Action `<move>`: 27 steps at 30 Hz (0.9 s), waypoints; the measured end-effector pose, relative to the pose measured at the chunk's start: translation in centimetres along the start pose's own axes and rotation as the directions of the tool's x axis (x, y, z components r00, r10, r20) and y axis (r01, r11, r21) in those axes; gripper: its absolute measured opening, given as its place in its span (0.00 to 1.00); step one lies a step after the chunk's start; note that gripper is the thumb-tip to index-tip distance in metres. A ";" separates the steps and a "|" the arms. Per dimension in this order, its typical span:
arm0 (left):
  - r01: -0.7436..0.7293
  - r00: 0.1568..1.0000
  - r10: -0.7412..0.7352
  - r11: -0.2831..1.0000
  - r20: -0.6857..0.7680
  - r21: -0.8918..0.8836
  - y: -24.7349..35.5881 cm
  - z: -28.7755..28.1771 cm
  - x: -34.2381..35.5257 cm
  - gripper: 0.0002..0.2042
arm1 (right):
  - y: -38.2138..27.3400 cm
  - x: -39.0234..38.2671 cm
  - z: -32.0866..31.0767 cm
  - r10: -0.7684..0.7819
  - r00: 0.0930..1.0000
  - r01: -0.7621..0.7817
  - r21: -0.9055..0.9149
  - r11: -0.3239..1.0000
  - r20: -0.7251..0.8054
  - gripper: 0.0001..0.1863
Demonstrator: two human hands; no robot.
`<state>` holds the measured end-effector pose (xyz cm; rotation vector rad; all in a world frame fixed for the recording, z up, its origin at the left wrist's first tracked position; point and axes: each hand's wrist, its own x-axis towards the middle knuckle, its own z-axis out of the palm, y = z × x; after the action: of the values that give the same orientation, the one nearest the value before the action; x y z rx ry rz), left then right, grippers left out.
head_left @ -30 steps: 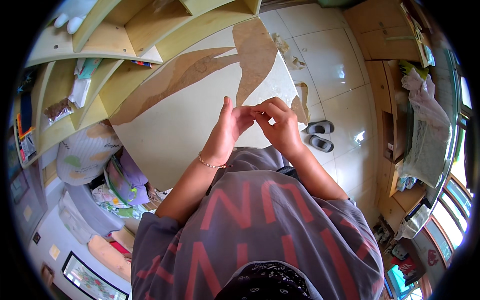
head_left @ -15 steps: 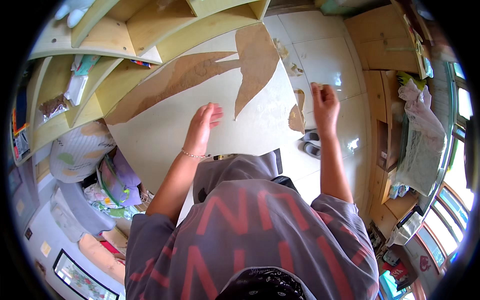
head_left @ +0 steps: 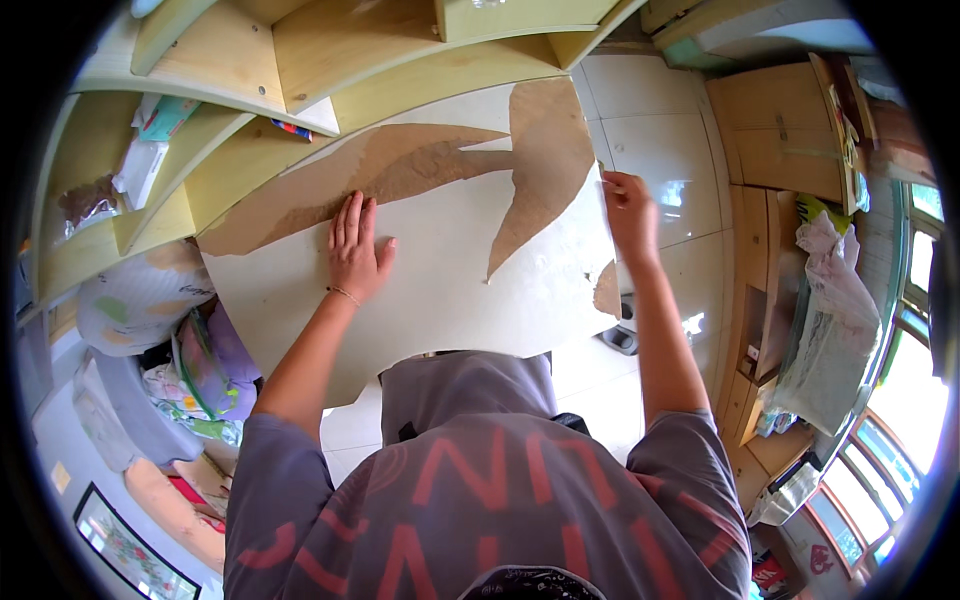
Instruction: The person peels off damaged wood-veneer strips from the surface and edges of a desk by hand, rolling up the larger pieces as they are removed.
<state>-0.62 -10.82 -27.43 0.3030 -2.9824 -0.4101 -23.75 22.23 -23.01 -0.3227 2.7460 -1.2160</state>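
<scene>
A desk top [head_left: 430, 300] with a white surface layer and bare brown patches [head_left: 545, 140] spreads in front of me. My left hand [head_left: 358, 248] lies flat on it, fingers stretched out, the fingertips reaching a brown patch near the far left. Beside the desk's right edge is my right hand [head_left: 632, 218], its fingers curled and pinched together. Whatever they hold, if anything, is too small or hidden to make out. On the near right corner is a smaller brown patch [head_left: 606, 292] with a ragged outline.
Wooden shelves [head_left: 350, 50] border the desk's far side, with a white box [head_left: 140, 172] in one compartment. Grey slippers [head_left: 622, 330] sit on the tiled floor to the right. Wooden cabinets [head_left: 775, 130] line the right wall. Bags and cushions [head_left: 150, 295] crowd the left.
My left hand has gone from hovering above the desk to lying flat on it, farther left. My right hand has come left to the desk's edge, still pinched. The view has shifted slightly.
</scene>
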 end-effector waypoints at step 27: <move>0.053 0.998 -0.057 0.993 -0.037 -0.101 -0.8 0.4 0.1 0.30 | -9.5 6.5 14.2 -0.496 0.706 0.670 -0.250 0.699 0.505 0.01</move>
<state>-0.63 -11.50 -28.07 0.3797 -2.9085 -0.5509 -25.95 4.28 -25.63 -1.4445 2.5445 -0.4946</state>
